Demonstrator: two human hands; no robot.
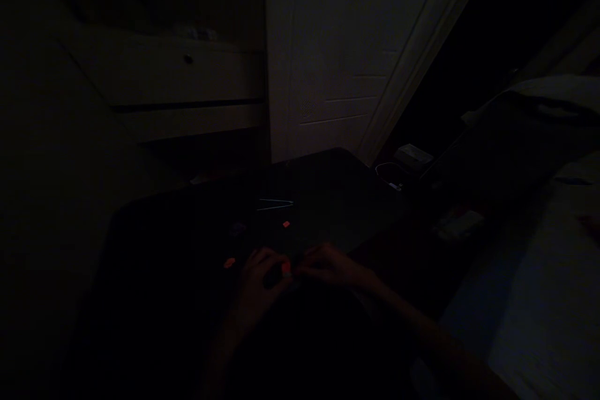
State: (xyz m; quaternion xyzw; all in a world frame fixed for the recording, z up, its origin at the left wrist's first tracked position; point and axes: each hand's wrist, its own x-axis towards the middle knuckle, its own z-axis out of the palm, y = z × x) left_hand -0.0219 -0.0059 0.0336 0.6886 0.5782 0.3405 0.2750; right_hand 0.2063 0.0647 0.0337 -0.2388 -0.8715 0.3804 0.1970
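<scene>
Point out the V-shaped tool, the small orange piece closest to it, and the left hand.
V-shaped tool [275, 206]: head view, middle of its nearer leg.
Small orange piece [286, 224]: head view, its upper face.
Left hand [257, 276]: head view, back of the hand.

The pieces [286, 224] are red-orange, the table [323, 184] dark.

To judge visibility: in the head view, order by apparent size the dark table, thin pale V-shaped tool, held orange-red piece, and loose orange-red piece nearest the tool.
1. Dark table
2. Thin pale V-shaped tool
3. Held orange-red piece
4. Loose orange-red piece nearest the tool, though farther off
</scene>
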